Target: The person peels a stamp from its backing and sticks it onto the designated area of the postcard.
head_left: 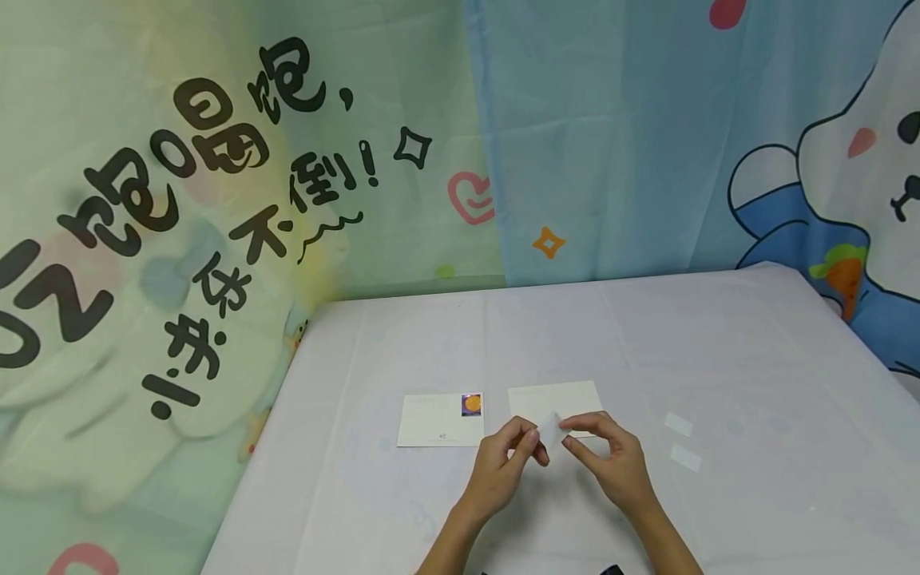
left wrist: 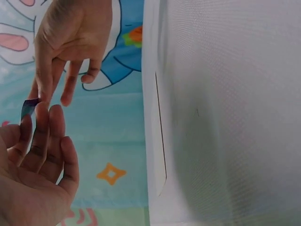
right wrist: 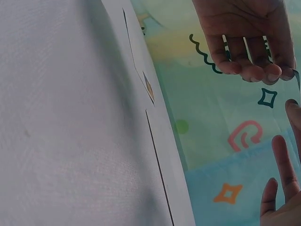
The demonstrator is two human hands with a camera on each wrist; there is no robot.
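Observation:
Both hands hold a small stamp-like sticker (head_left: 552, 431) up above the table, its pale side showing in the head view. From the left wrist view its other face looks dark purple-blue. My left hand (head_left: 505, 461) pinches its left edge between thumb and fingers. On the opposite side my right hand (head_left: 614, 463) pinches the upper right edge with thumb and forefinger. Behind the hands lies a blank white card (head_left: 557, 396), partly covered by them. To its left lies another white card (head_left: 431, 419) bearing a purple stamp with an orange disc (head_left: 471, 405).
Two small whitish paper pieces, an upper one (head_left: 679, 424) and a lower one (head_left: 686, 458), lie to the right of the hands. A white cloth covers the table (head_left: 345, 511). Printed curtains (head_left: 611, 160) hang behind and at the left.

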